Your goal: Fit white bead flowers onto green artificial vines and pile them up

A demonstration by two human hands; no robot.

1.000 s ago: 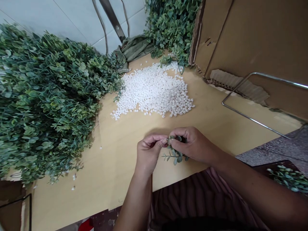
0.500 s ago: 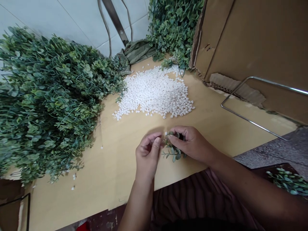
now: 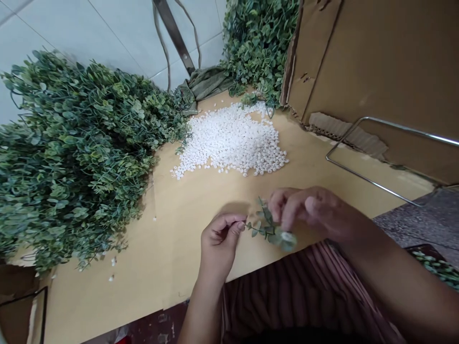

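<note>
White pieces (image 3: pixel 233 141) lie between the large foliage pile (image 3: pixel 79 157) and cardboard (image 3: pixel 380 71).

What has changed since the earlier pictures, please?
The left hand, apart from the sprig a moment ago, now pinches its end. The right hand has moved rightward; blur hides whether it let go. The white pieces and heaped foliage look unchanged.

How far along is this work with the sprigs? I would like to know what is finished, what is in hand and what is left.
Probably done: the sprigs at lower right, which show pale tips.
In hand: the left hand pinches one sprig, which shows a blurred white spot; the right hand is blurred, its grip unclear.
Seemingly left: the big leafy heap and many loose white beads.
</note>
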